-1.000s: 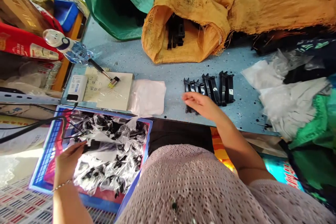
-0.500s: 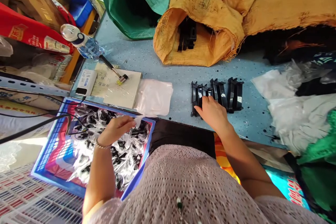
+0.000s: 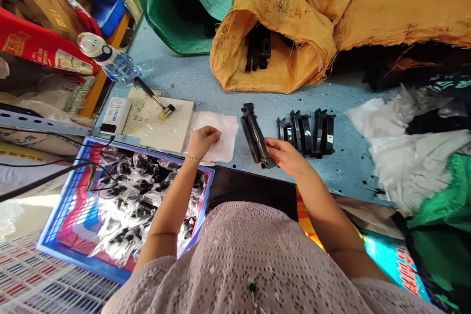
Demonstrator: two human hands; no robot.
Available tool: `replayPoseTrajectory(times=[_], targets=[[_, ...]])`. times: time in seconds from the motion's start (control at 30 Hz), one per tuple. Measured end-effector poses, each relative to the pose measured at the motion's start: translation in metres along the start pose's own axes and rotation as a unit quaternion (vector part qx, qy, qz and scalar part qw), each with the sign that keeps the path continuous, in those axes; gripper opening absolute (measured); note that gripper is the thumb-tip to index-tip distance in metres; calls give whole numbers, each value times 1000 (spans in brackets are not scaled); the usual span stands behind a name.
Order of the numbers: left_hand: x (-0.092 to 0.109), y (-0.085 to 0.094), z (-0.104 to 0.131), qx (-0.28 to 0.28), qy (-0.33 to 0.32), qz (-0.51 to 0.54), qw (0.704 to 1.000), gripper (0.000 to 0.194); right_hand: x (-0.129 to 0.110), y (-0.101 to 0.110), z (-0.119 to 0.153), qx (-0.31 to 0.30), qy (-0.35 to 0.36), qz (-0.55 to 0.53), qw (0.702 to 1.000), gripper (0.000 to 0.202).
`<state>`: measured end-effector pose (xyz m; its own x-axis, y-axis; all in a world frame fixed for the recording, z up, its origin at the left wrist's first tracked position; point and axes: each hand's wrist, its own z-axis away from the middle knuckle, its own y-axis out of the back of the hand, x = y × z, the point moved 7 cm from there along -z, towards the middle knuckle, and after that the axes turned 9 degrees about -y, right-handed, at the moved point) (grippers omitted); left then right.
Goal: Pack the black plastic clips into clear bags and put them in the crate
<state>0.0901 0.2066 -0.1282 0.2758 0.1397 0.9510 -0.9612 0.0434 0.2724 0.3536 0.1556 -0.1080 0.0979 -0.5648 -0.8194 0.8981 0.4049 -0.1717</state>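
Observation:
My right hand (image 3: 285, 155) grips a long black plastic part (image 3: 256, 136) by its right side, thumb and fingers closed on it. The part is tilted, slightly blurred, over the bench between the bags and a row of similar black parts (image 3: 302, 132). Over a flat stack of thin clear plastic bags (image 3: 228, 137), my left hand (image 3: 203, 142) has its fingers pinched together. Whether a bag is caught between the fingertips cannot be made out. Some of the parts in the row carry small white marks.
Below the bench at left, a blue basket (image 3: 209, 191) holds several bagged black pieces. Left of the bags are a cardboard piece (image 3: 180, 127), a brush-like tool (image 3: 152, 95) and a water bottle (image 3: 119, 66). An orange woven sack (image 3: 272, 81) with black parts, a green sack (image 3: 158, 24) and white plastic (image 3: 408, 162) surround the bench.
My right hand has taken the leftmost black part from the row and carried it left. My left hand has moved from the basket's edge up and right onto the stack of bags.

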Motion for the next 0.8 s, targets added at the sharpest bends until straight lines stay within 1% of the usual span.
replayPoseTrajectory(times=[0.03,0.07,0.1,0.17,0.23,0.3,0.33,0.37,0.43,0.47,0.5,0.53,0.57,0.6,0.67,0.7,0.73,0.8], targets=[[-1,0,1,9,1,33,999,18,-1,-14,-5,-59,-5,-64,996,47],[-1,0,1,21,-1,61,998,23,-2,-28,-10,-103,-10,-110,989,48],[-1,-1,0,34,-5,83,996,28,-5,-40,-17,-125,-11,-144,982,47],[1,-4,0,52,-17,107,993,37,-9,-55,-35,-115,-4,-186,976,42],[7,-4,2,54,-41,87,994,36,-13,-63,-56,-85,2,-197,977,37],[18,3,7,43,-88,11,995,23,-13,-66,-75,-67,-4,-194,979,37],[25,9,11,35,-120,-48,991,12,-12,-64,-82,-57,-9,-192,980,38],[32,15,15,27,-153,-116,981,7,-10,-60,-87,-42,-12,-193,980,39],[44,26,24,13,-202,-241,949,27,-8,-48,-88,-1,-7,-198,980,38],[47,31,28,9,-215,-283,935,35,-7,-42,-83,12,0,-201,980,38],[48,35,30,8,-221,-308,925,40,-6,-39,-77,10,6,-205,979,37],[48,38,31,7,-221,-318,922,43,-5,-39,-70,-9,8,-209,978,37],[47,40,31,6,-220,-318,922,45,-4,-43,-62,-45,2,-210,977,38],[46,41,30,7,-218,-313,924,47,-1,-50,-54,-93,-14,-206,974,38],[45,40,29,9,-218,-306,927,51,8,-67,-42,-182,-70,-188,963,37],[45,40,29,8,-223,-306,926,53,14,-73,-39,-211,-99,-178,956,36],[47,38,31,3,-233,-309,922,55,20,-79,-39,-226,-122,-172,951,34],[53,29,39,-21,-273,-320,907,60,27,-83,-46,-219,-142,-180,949,33]])
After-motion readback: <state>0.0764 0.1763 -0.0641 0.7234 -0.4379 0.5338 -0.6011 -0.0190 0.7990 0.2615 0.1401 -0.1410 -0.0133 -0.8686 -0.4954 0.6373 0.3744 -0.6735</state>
